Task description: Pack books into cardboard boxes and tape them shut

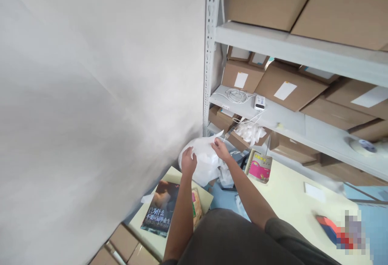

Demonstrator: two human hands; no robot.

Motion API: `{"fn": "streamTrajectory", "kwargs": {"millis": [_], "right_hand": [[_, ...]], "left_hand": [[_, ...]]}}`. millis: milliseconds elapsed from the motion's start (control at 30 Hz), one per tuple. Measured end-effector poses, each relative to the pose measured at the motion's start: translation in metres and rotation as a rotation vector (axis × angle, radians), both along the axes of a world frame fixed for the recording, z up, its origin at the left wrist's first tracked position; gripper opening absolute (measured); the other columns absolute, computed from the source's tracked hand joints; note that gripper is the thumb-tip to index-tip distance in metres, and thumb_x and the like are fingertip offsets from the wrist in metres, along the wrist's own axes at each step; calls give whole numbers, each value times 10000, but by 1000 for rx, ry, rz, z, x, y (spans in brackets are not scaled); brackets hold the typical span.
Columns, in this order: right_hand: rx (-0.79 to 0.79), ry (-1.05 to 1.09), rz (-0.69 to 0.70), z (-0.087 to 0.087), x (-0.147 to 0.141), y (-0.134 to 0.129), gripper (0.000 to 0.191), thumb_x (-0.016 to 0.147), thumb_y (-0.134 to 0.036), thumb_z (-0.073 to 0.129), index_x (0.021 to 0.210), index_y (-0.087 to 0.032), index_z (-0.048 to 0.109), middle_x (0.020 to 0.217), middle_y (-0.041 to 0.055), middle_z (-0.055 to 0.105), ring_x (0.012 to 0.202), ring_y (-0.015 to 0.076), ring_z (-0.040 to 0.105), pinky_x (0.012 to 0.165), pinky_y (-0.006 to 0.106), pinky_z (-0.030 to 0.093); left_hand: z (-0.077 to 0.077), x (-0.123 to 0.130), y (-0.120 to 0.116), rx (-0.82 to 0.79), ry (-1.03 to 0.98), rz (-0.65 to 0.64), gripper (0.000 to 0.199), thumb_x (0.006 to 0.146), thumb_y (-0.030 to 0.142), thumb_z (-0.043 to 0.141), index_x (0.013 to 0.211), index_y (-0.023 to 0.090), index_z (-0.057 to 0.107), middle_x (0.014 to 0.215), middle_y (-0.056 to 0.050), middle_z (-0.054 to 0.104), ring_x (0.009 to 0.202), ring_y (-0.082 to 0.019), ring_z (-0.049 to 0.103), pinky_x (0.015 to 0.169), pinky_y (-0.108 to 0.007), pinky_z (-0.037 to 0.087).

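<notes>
Just the head view to go on, and I'm standing right here watching this white bag (203,160) get handled. It's in the corner by the wall (121,95) and the shelf post (209,54), in the gap between the small table (144,221) and the long table (291,184).

Both hands are on it. The right hand (220,150) has its grip pinched on the upper edge, with a flap sticking up past the fingers. The left hand (188,161) is curled in at the near side, thumb and fingers closed on the plastic as far as I can tell.

My two cents: thin film like that splits if you yank it, so I'd take a wider bunch of rim on each side and pull gently and evenly. Keep the left elbow up too, since that forearm passes right over the dark-covered book (160,208). And mind the open carton (239,140) of crumpled white stuff just beyond the right hand, easy to snag.

As for the bag itself: milky, a bit see-through, puffed out and rounded in the middle, shiny where the light hits, wrinkly around the edges. Can't see whether there's anything inside, and the bottom's partly hidden from me.
</notes>
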State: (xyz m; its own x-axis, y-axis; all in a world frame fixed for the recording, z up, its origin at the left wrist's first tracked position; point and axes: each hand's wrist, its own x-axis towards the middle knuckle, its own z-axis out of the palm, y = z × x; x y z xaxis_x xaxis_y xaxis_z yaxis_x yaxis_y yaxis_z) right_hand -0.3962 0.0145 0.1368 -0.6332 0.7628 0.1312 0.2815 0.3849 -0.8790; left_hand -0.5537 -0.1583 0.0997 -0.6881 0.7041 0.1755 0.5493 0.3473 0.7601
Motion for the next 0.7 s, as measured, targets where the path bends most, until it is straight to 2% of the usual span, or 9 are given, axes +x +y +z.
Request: {"fn": "streamTrajectory", "kwargs": {"millis": [167, 267, 333, 433, 533, 633, 700], "right_hand": [[-166, 180, 27, 28, 43, 7, 262, 939, -506, 557, 1018, -258, 581, 871, 16, 709, 835, 210, 674, 798, 329, 559], [-189, 217, -16, 36, 86, 14, 303, 913, -533, 605, 1016, -249, 612, 868, 34, 734, 824, 228, 700, 777, 344, 570], [-200, 250, -64, 38, 120, 19, 297, 890, -526, 635, 993, -247, 623, 849, 36, 742, 808, 234, 706, 750, 346, 576], [-200, 302, -153, 37, 181, 26, 262, 842, -474, 668, 959, -244, 621, 861, 39, 756, 798, 239, 712, 727, 348, 584], [-136, 252, -344, 34, 253, 32, 235, 791, -400, 662, 957, -238, 625, 924, 51, 773, 851, 245, 720, 789, 363, 585], [-80, 171, -573, 31, 335, 31, 302, 770, -349, 634, 1048, -233, 653, 986, 58, 791, 892, 252, 725, 840, 378, 579], [-82, 138, -651, 29, 390, 27, 385, 790, -341, 614, 1156, -231, 662, 992, 52, 794, 834, 244, 722, 812, 375, 585]], "left_hand": [[22, 14, 23, 72, -108, -20, 549, 974, 313, 590, 1507, 181, 583, 1518, -160, 628, 1445, -323, 550, 1223, -501, 449], [26, 32, 41, 67, -270, 11, 679, 945, 405, 689, 1567, 198, 512, 1587, -163, 572, 1463, -307, 547, 1177, -449, 490], [26, 53, 54, 36, -363, -17, 759, 874, 459, 781, 1544, 195, 539, 1553, -166, 607, 1449, -313, 567, 1160, -435, 500], [25, 103, 79, -9, -503, -253, 642, 791, 528, 832, 1302, 155, 722, 1300, -157, 767, 1261, -333, 700, 1052, -444, 569], [26, 172, 106, -72, -638, -472, 546, 736, 592, 841, 1019, 127, 797, 1021, -138, 828, 998, -321, 777, 893, -438, 620], [31, 247, 131, -162, -690, -594, 532, 662, 563, 899, 954, 127, 811, 961, -143, 831, 918, -317, 780, 851, -439, 623], [36, 293, 146, -263, -691, -738, 527, 666, 558, 906, 964, 132, 820, 975, -144, 832, 936, -326, 780, 871, -455, 622]]}}
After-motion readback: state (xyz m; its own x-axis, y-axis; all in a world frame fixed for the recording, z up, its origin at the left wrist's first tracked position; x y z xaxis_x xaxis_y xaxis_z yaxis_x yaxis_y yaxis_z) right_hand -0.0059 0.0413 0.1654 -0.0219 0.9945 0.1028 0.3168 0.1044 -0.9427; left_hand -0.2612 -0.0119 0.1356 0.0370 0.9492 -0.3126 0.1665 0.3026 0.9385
